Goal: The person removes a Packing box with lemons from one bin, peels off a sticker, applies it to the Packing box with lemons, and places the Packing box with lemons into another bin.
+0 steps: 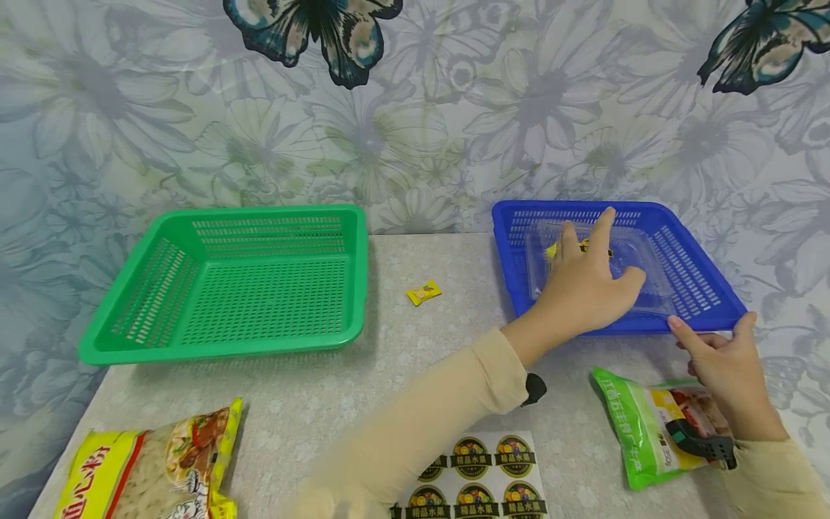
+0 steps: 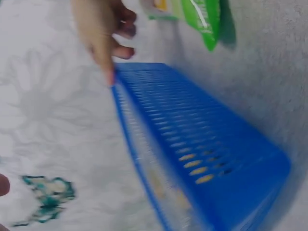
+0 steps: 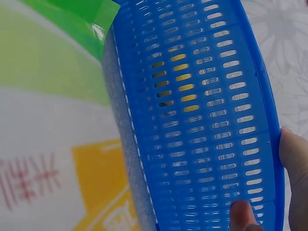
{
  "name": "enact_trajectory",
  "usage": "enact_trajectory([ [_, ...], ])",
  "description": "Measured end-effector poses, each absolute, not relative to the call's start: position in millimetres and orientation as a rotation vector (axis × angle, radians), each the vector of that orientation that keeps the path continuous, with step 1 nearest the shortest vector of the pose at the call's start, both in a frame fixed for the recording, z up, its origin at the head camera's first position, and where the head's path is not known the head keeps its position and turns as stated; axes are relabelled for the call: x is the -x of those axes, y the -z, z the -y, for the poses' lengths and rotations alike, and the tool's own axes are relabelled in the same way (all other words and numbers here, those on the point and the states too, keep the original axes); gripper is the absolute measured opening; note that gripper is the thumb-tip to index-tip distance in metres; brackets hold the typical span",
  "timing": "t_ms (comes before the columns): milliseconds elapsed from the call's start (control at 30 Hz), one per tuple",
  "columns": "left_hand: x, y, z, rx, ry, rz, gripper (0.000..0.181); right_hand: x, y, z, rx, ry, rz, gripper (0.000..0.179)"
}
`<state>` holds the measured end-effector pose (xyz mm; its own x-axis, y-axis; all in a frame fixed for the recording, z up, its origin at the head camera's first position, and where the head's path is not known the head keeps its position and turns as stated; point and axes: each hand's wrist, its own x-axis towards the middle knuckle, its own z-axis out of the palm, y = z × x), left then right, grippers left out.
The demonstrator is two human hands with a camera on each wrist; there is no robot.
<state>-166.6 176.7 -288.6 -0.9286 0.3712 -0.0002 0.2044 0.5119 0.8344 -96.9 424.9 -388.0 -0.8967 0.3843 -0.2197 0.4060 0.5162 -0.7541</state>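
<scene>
A blue plastic basket (image 1: 710, 285) stands at the back right. In it lies a clear plastic box (image 1: 648, 288), with a yellow-wrapped piece (image 1: 551, 251) showing beside the fingers of my left hand (image 1: 586, 285). That hand is over the box with its fingers spread and partly hides it. At the basket's front right corner, my right hand (image 1: 729, 367) grips the rim. In the right wrist view its thumb (image 3: 294, 149) is at the rim and a fingertip (image 3: 242, 214) touches the slotted wall. Yellow also shows through the slots there.
A green basket (image 1: 223, 355) stands at the left. Between the baskets lies a small yellow wrapped candy (image 1: 424, 293). A yellow food bag (image 1: 149, 461) is at front left, a sheet of round stickers (image 1: 476, 476) at front middle, and a green food bag (image 1: 638, 425) under my right wrist.
</scene>
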Motion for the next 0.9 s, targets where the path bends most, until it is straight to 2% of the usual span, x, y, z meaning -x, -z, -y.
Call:
enact_trajectory([
  [200, 138.4, 263.2, -137.4, -0.73, -1.323, -2.557, 0.074, 95.4, 387.7, -425.1, -0.734, 1.285, -2.776, 0.116],
  [367, 117.3, 254.4, -89.2, -0.843, -1.279, -2.56, 0.067, 95.4, 382.4, -416.9, -0.775, 1.041, -2.98, 0.111],
  [633, 98.3, 268.7, -14.5, -0.697, -1.271, -2.702, 0.063, 92.9, 370.2, -383.4, -0.765, 0.883, -3.279, 0.077],
  [767, 92.7, 282.3, 16.0, -0.556, -1.315, -2.796, 0.062, 93.3, 362.2, -354.6, -0.576, 0.839, -3.419, 0.064],
  [900, 88.4, 296.5, 36.8, -0.463, -1.3, -2.923, 0.061, 92.8, 355.3, -322.8, -0.286, 0.763, -3.514, 0.057],
])
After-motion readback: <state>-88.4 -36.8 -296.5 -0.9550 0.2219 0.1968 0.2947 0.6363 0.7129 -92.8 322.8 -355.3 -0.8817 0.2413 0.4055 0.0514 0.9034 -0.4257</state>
